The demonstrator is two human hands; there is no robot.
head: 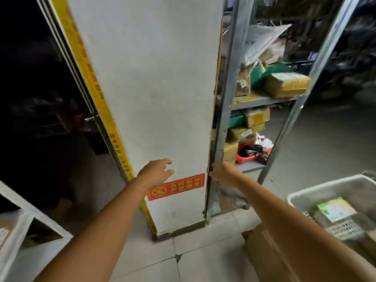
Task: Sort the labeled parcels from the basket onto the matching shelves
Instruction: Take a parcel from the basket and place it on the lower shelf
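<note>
In front of the broad white plastered pillar [146,78], both bare arms reach forward with nothing in them. The left hand [155,171] hovers over the pillar face just above the red rectangular warning sticker [176,186], its fingers loosely curled around nothing. The right hand [224,171] is at the pillar's right edge, beside the upright of the grey metal shelving rack [227,88]. It looks relaxed and empty too, though its fingertips are blurred.

The task's parcels are well apart from both hands. The pale grey perforated plastic basket [325,188] stands on the floor at lower right, and a flat packet with a green-and-white label [335,208] lies near its left wall.

A yellow-taped cardboard box [286,84] sits at the front right corner of the rack's upper board. Smaller cartons fill the middle board, and a red plastic tray [245,158] sits on the lowest.

With both hands free and the head turned from the basket, this reads as a gap between parcels. The next step is probably to fetch one from the basket.
</note>
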